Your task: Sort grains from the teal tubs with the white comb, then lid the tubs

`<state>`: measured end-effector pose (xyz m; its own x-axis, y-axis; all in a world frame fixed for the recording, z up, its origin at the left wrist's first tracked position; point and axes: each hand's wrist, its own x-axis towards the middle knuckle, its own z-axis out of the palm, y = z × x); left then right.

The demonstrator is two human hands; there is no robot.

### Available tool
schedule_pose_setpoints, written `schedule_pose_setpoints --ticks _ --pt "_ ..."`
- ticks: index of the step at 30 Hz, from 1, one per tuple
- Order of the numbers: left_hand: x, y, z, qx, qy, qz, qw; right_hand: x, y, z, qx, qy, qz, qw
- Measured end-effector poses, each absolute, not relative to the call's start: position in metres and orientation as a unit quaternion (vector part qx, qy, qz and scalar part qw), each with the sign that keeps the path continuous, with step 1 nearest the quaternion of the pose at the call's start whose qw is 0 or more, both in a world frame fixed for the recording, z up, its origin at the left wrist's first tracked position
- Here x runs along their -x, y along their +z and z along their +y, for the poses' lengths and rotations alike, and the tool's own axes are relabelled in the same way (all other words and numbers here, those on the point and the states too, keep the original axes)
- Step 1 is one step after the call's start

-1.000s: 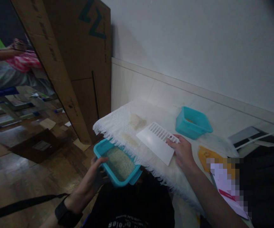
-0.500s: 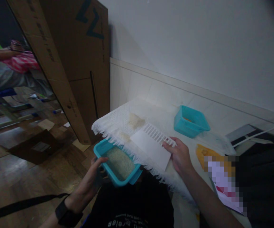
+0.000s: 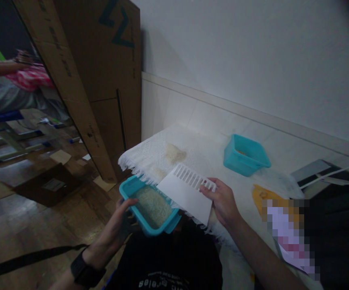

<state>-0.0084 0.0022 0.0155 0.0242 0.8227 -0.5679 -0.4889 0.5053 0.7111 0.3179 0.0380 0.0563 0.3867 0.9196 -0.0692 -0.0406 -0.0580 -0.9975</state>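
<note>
In the head view my left hand [image 3: 120,219] grips the near-left rim of a turquoise plastic tub [image 3: 146,230], thumb over the edge. Pale grains that look like rice [image 3: 154,204] fill part of the tub, which sits just below the table's fringed edge. My right hand [image 3: 224,201] is closed on the right end of a flat white scraper [image 3: 189,191] with a row of slots. Its left edge reaches over the cloth's fringe beside the tub's far rim. Small heaps of the same pale grains [image 3: 174,153] lie on the white cloth [image 3: 198,147].
A second turquoise tub [image 3: 244,163] stands near the wall, with something orange-brown inside. To its right are clear plastic, an orange item [image 3: 260,195] and a black object. A tall cardboard box [image 3: 102,80] rises at the left. A person in pink sits beyond it.
My right hand has drawn the white scraper left and toward me, so its edge now overlaps the fringe near the tub. The left hand and tub stay nearly in place.
</note>
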Motion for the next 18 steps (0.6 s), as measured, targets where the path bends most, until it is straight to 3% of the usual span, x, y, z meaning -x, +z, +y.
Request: schedule_pose_setpoints --ticks 7,18 --pt "0.012 0.013 0.006 -0.178 0.468 0.541 0.676 -0.329 0.057 0.08 0.629 0.323 -0.337 0.621" --pt "0.014 0.014 0.005 -0.174 0.472 0.536 0.678 -0.317 0.055 0.049 0.6 0.411 -0.378 0.573"
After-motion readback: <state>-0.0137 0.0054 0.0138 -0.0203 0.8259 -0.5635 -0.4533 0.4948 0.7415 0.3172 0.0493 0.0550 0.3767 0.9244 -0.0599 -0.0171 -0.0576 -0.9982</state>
